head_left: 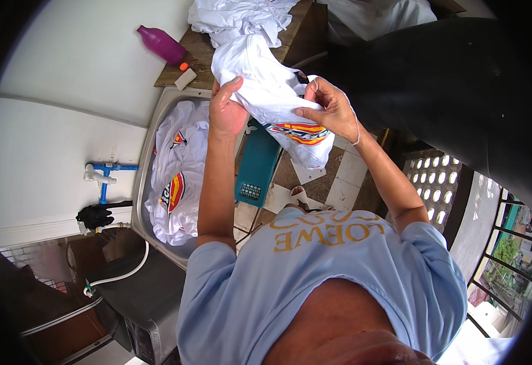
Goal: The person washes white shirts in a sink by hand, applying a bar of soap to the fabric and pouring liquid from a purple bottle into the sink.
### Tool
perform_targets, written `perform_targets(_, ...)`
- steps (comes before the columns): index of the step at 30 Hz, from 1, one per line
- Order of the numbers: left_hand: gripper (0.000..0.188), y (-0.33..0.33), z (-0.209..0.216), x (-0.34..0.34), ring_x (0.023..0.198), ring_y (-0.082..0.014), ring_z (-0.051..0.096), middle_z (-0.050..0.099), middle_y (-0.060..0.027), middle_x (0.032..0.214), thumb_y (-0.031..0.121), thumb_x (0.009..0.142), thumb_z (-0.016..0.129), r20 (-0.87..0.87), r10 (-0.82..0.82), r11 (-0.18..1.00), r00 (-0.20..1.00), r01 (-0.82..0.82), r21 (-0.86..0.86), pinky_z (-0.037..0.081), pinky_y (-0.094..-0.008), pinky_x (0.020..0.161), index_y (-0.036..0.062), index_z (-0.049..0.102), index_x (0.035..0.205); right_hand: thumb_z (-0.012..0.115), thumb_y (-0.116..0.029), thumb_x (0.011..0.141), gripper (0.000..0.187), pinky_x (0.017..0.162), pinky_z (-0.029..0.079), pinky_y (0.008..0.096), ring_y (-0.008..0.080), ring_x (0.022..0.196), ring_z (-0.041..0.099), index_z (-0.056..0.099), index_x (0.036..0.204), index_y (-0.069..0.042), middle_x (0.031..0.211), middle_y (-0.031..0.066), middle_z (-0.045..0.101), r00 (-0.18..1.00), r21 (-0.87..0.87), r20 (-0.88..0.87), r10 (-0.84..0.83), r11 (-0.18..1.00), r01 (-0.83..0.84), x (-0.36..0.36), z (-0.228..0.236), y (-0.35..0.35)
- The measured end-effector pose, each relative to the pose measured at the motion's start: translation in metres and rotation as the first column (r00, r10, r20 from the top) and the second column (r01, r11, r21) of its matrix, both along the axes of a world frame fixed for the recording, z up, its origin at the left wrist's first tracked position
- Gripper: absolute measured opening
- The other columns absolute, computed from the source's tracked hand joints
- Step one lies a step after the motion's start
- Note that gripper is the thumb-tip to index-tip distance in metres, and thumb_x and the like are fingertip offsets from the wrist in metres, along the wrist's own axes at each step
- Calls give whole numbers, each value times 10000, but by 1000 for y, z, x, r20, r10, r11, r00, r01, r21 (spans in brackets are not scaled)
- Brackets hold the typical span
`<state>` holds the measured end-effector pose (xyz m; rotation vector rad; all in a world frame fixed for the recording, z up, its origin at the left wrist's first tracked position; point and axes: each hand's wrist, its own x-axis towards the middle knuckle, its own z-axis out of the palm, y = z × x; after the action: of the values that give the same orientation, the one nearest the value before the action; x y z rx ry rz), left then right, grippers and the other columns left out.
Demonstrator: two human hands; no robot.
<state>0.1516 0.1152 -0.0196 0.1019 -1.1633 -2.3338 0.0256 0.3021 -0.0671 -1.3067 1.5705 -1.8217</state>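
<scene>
Between my hands hangs a white T-shirt [260, 82] with a red, yellow and dark printed patch near its lower end. My left hand [228, 112] grips its left side, thumb in front and fingers mostly hidden behind the cloth. Thumb and fingers of my right hand [333, 112] pinch the opposite side, close to a small dark label. Below and left, more white printed shirts [178, 176] lie bunched in a metal sink [148, 143]. Beyond the held shirt, a crumpled white garment pile [241, 18] rests on a wooden counter [202, 52].
On the counter are a purple bottle [161, 45], an orange cap [184, 66] and a pale block [185, 79]. A blue pipe with a white tap [100, 175] is on the left wall. A teal plastic item [260, 161] stands beneath my hands. A large black surface [424, 91] fills the right.
</scene>
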Motion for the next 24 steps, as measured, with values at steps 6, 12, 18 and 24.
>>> perform_targets(6, 497, -29, -15, 12, 1212, -258, 495, 532, -119, 1281, 60, 840, 516, -67, -88, 991, 994, 94, 92, 379, -410, 1037, 6, 430, 1327, 636, -218, 914, 324, 587, 385, 209, 34, 632, 506, 492, 1173, -86, 682, -6, 566, 965, 121, 238, 111, 982, -143, 17, 19, -36)
perform_targets(12, 430, -61, -18, 20, 1155, -251, 535, 568, -116, 1241, 183, 914, 522, -4, 13, 997, 1000, -13, 70, 391, -394, 998, -5, 468, 1297, 605, -152, 927, 102, 606, 368, 206, 18, 639, 436, 570, 862, -83, 697, -51, 515, 976, 101, 210, 54, 992, -77, 14, 18, -69)
perform_targets(18, 307, -80, -20, 33, 634, -137, 460, 567, -75, 760, 269, 957, 564, 4, 606, 427, 796, -321, -845, 394, -286, 595, -31, 622, 934, 565, -138, 941, 84, 722, 402, 221, 51, 785, 461, 553, 873, -90, 857, -40, 495, 996, -82, -44, -75, 994, 71, 11, 10, -95)
perform_targets(24, 274, -82, -18, 50, 615, -91, 431, 548, -54, 714, 232, 926, 623, -29, 813, 194, 581, -317, -928, 365, -271, 539, -32, 640, 857, 534, -152, 959, 113, 626, 375, 215, 48, 710, 414, 488, 912, -60, 786, -37, 474, 999, 2, 26, -25, 1000, 25, 2, 0, -118)
